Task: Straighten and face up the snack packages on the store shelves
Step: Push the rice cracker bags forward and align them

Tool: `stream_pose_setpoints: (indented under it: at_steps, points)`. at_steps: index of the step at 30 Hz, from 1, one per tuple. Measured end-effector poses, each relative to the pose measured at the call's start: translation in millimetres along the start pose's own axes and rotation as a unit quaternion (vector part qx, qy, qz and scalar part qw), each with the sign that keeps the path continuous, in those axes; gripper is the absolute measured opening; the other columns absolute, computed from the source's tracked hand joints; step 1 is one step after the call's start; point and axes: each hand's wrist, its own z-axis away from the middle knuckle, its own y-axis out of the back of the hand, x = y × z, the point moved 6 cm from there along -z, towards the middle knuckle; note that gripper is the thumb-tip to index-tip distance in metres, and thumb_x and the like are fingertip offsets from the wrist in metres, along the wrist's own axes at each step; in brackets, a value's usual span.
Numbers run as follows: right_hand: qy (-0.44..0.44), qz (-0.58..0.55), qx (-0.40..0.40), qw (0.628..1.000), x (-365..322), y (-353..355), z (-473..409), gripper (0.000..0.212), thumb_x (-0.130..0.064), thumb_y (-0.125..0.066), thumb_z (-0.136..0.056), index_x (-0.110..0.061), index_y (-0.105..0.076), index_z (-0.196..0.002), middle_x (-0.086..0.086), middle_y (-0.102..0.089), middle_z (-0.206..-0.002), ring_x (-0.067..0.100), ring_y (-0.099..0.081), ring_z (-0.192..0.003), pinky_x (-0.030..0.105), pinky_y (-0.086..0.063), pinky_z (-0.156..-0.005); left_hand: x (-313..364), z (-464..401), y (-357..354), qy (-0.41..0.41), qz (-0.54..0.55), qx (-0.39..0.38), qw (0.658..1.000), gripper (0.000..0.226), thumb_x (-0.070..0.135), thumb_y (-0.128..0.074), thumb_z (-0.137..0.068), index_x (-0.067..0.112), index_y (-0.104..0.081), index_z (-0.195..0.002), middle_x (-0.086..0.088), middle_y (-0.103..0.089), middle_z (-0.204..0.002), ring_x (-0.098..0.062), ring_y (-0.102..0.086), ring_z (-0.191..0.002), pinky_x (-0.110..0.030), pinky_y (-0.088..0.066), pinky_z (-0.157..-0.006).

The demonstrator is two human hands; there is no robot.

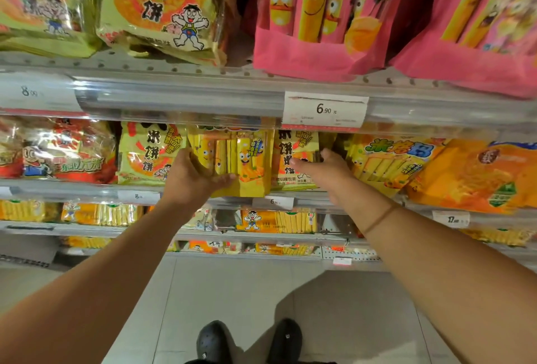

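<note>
1. Shelving unit (186, 93): grey metal, perforated decks, clear price rails. 4 shelf levels visible, lower ones small & blurry.
2. Top shelf: 2 pink stand-up bags (319, 52) w/ cartoon stick faces on the right; 2 yellow-green rice cracker bags (162, 15) w/ cartoon boy on the left.
3. 2nd shelf, L to R: red/clear bag (58, 154), yellow-green cracker bag (145, 154), the yellow stick-snack pkg (241, 160), another yellow-green cracker bag (293, 166), yellow bag w/ green lettering (389, 163), orange bag (476, 177).
4. Yellow stick-snack pkg: mid 2nd shelf, upright, face forward, bottom edge at shelf lip just over the rail. Glossy yellow, smiling stick characters, orange patch low right.
5. Left hand (194, 177): palm up, fingers curled under and against pkg's lower-left front; holds it.
6. Right hand (322, 166): fingers extended, resting on the cracker bag just right of the pkg; grips nothing. Thin band (377, 218) on wrist.
7. Price tags (325, 109): 6.90 on top rail, one reading 8.00 at left; 3 smaller on the rail below, mostly blurred.
8. 2 black clogs (250, 340) on pale floor tiles.
</note>
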Motion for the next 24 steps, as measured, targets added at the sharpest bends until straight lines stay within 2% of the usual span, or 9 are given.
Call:
stream_pose_setpoints:
  at_steps: [3,6,7,10,12,16,18,21,24]
  points:
    - [-0.002,-0.019,-0.009,1.000,-1.1,-0.4,-2.5,0.110,-0.038,-0.085,-0.071,-0.015,-0.016,-0.154,0.006,-0.027,-0.159,0.029,-0.033,-0.142,0.044,-0.033,-0.109,-7.8,11.7,9.4,0.013,0.032,0.009,0.999,0.068,0.041,-0.090,-0.044,0.023,-0.035,-0.078,-0.005,-0.040,-0.076,-0.025,-0.052,-0.073,-0.046,-0.052,-0.063]
    - [-0.005,-0.059,-0.005,0.998,-0.3,0.7,-5.4,0.109,-0.035,-0.084,-0.072,-0.015,-0.015,-0.154,0.006,-0.028,-0.159,0.029,-0.036,-0.140,0.044,-0.032,-0.109,-20.7,27.1,22.4,0.027,0.040,0.009,0.999,0.071,0.036,-0.095,-0.048,0.013,-0.043,-0.090,-0.009,-0.043,-0.083,-0.044,-0.062,-0.084,-0.057,-0.057,-0.075]
    - [-0.005,-0.069,-0.008,0.998,-0.7,-0.4,-4.5,0.107,-0.036,-0.084,-0.073,-0.015,-0.018,-0.154,0.006,-0.030,-0.158,0.028,-0.039,-0.138,0.043,-0.033,-0.107,-26.1,33.3,27.1,0.030,0.044,0.017,0.998,0.069,0.034,-0.095,-0.050,0.012,-0.045,-0.093,-0.008,-0.048,-0.083,-0.044,-0.064,-0.087,-0.054,-0.058,-0.073]
    - [-0.005,-0.092,-0.033,0.995,-4.3,-11.0,-1.5,0.079,-0.039,-0.084,-0.071,-0.016,-0.045,-0.136,0.001,-0.052,-0.140,0.024,-0.051,-0.124,0.037,-0.035,-0.091,-42.5,51.7,44.5,0.018,0.046,0.072,0.996,0.056,0.024,-0.093,-0.053,0.024,-0.044,-0.079,0.020,-0.057,-0.057,0.001,-0.061,-0.054,-0.013,-0.048,-0.045]
    - [-0.004,-0.092,-0.049,0.995,-9.5,-25.9,5.7,0.065,-0.040,-0.084,-0.070,-0.019,-0.050,-0.121,-0.005,-0.055,-0.126,0.021,-0.052,-0.113,0.037,-0.033,-0.084,-53.3,62.6,59.0,0.020,0.058,0.088,0.994,0.052,0.020,-0.092,-0.055,0.023,-0.047,-0.082,0.027,-0.060,-0.056,0.009,-0.058,-0.049,-0.008,-0.041,-0.040]
    - [-0.002,-0.090,-0.055,0.994,-24.1,-66.9,17.8,0.040,-0.035,-0.082,-0.075,-0.028,-0.049,-0.095,-0.008,-0.054,-0.103,0.017,-0.047,-0.102,0.035,-0.033,-0.084,-79.5,74.1,98.7,0.044,0.099,0.098,0.989,0.056,0.019,-0.091,-0.055,0.018,-0.054,-0.098,0.022,-0.068,-0.067,0.004,-0.066,-0.059,-0.012,-0.048,-0.045]
    - [-0.001,-0.107,-0.061,0.992,-31.7,-90.8,23.3,0.037,-0.027,-0.080,-0.079,-0.024,-0.050,-0.099,-0.005,-0.058,-0.105,0.019,-0.051,-0.104,0.034,-0.034,-0.085,-89.8,76.6,120.9,0.047,0.104,0.108,0.988,0.061,0.021,-0.091,-0.053,0.016,-0.055,-0.102,0.019,-0.070,-0.072,0.002,-0.068,-0.061,-0.013,-0.050,-0.047]
    - [-0.006,-0.105,-0.051,0.993,-39.5,-119.0,28.9,0.032,-0.022,-0.078,-0.082,-0.023,-0.048,-0.093,-0.004,-0.059,-0.100,0.014,-0.055,-0.091,0.035,-0.036,-0.085,-108.0,77.4,149.0,0.067,0.117,0.103,0.986,0.075,0.030,-0.093,-0.046,0.016,-0.055,-0.109,-0.004,-0.074,-0.093,-0.019,-0.074,-0.079,-0.034,-0.061,-0.063]
    - [-0.014,-0.084,-0.013,0.996,-42.9,-132.9,28.9,0.033,-0.021,-0.075,-0.085,-0.025,-0.042,-0.082,-0.006,-0.053,-0.088,0.006,-0.048,-0.076,0.034,-0.037,-0.083,-121.7,75.1,170.0,0.076,0.117,0.091,0.986,0.079,0.034,-0.097,-0.044,0.021,-0.054,-0.108,-0.012,-0.070,-0.101,-0.032,-0.071,-0.089,-0.050,-0.060,-0.073]
